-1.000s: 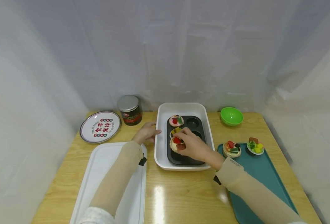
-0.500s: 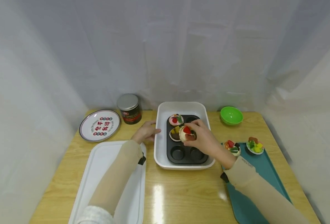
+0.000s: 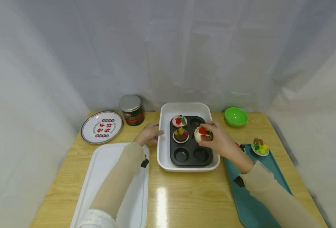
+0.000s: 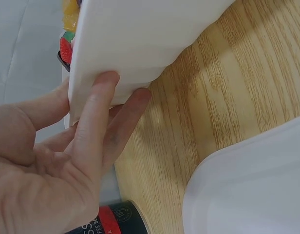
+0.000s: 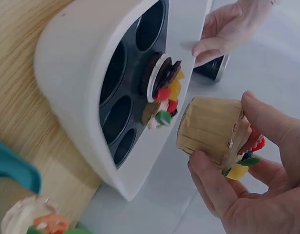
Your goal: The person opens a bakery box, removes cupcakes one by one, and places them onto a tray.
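Observation:
My right hand pinches a toy cupcake with cream, a strawberry and fruit on top, between thumb and fingers. It hangs over the right middle cup of a dark muffin pan. In the right wrist view its brown ribbed base shows, clear of the pan. The pan sits in a white basin. A pink-topped cupcake and a chocolate cupcake stand in the pan's left column; both front cups are bare. My left hand grips the basin's left wall, thumb at the rim, fingers along the outside.
A teal tray at right bears one cupcake and another partly hidden by my right wrist. A green bowl stands behind. To the left are a white tray, a printed plate and an espresso tin.
My right hand has carried the cupcake from above the left column of the pan rightward to over the right middle cup. The left hand stays on the basin.

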Available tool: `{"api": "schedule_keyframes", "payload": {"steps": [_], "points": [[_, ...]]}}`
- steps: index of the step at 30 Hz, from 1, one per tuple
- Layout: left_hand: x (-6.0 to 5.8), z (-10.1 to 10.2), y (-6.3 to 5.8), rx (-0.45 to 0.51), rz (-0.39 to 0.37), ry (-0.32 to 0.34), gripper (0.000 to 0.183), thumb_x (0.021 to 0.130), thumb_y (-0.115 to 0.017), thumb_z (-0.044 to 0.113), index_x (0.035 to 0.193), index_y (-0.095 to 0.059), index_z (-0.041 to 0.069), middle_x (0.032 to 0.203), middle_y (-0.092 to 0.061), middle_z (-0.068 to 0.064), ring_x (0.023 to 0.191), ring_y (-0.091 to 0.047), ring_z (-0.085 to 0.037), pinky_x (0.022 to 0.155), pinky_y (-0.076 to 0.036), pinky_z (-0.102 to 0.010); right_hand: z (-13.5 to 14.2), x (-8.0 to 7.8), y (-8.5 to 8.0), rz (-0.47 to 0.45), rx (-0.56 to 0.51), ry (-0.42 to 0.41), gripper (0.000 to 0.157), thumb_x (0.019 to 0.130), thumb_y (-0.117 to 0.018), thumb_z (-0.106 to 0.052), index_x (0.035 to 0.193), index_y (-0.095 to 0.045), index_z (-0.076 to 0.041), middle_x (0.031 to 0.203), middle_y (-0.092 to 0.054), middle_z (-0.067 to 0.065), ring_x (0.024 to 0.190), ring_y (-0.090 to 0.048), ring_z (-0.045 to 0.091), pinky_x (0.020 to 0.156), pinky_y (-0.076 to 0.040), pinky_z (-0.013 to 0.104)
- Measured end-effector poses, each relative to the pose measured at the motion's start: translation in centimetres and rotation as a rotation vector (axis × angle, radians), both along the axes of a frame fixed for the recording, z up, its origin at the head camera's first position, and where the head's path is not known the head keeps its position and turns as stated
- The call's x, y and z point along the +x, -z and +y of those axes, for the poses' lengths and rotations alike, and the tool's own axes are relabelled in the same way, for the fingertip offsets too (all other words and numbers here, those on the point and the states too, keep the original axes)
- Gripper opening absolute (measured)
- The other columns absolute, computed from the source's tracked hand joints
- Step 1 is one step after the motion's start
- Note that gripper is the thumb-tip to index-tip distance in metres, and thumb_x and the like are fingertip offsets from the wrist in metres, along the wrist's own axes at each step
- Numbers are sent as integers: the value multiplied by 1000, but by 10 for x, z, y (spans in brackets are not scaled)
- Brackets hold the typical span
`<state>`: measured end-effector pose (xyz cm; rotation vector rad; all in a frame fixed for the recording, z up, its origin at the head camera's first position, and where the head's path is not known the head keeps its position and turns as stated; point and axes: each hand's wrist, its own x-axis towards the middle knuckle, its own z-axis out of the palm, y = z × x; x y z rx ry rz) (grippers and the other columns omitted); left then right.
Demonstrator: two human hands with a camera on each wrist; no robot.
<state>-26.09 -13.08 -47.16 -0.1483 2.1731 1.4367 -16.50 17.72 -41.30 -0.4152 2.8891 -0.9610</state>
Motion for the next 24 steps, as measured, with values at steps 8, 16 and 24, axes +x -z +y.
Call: {"api": "schedule_keyframes", "payload": {"steps": [8, 16, 24], "points": [[-2, 1, 1, 5, -5, -2, 64, 108, -61, 17, 165, -34, 10, 147, -60, -25, 121, -71, -38, 97, -65, -41, 33, 8, 1, 21, -2, 44, 72, 93, -83, -18, 155, -50, -2, 153, -42, 26, 132, -55, 46, 105, -53, 60], [-2, 1, 2, 7, -10, -1, 64, 108, -60, 16, 166, -33, 11, 148, -59, -25, 124, -69, -39, 97, -65, -41, 61, 18, 2, 9, 27, 84, 75, 93, -82, -19, 156, -47, -1, 154, -41, 29, 132, -55, 51, 101, -54, 63], [-3, 3, 4, 38, -21, -32, 65, 107, -61, 11, 165, -34, 11, 144, -61, -28, 123, -69, -42, 94, -67, -42, 84, 33, 0, 54, 46, 103, 73, 91, -84, -18, 153, -50, 3, 146, -47, 29, 124, -57, 48, 94, -56, 62]]}}
